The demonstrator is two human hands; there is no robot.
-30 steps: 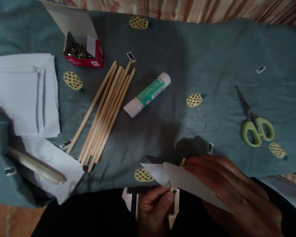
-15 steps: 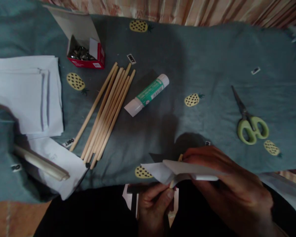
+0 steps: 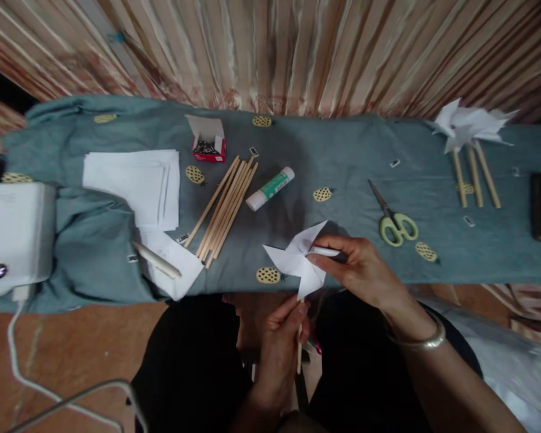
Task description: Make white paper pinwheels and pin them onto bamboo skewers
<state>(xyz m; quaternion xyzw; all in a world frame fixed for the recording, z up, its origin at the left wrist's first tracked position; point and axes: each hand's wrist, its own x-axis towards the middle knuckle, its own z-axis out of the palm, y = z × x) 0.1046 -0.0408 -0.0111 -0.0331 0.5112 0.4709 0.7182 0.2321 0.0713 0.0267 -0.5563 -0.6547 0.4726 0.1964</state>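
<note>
A white paper pinwheel (image 3: 293, 261) faces up just above the table's near edge, its pointed blades spread. It sits at the top of a thin wooden stick (image 3: 299, 358). My left hand (image 3: 277, 340) is closed around this stick, below the blades. From the right, my right hand (image 3: 367, 267) pinches the pinwheel near its centre, thumb in front; its fingers partly cover one blade. Whether a pin sits at the centre I cannot tell. A glue stick (image 3: 275, 185) lies beyond the pinwheel, and green-handled scissors (image 3: 397, 228) lie to the right, beyond my right hand.
Several wooden sticks (image 3: 229, 207) lie left of the glue stick. Behind them stands an open red box (image 3: 218, 157) of small metal pieces. White paper sheets (image 3: 130, 174) and a white device (image 3: 15, 234) are at left. Pinwheels on sticks (image 3: 460, 126) rest at far right.
The view has shifted back and shows more of the table. The pinwheel has turned from edge-on to facing up, and my right hand has shifted its hold to near the centre.
</note>
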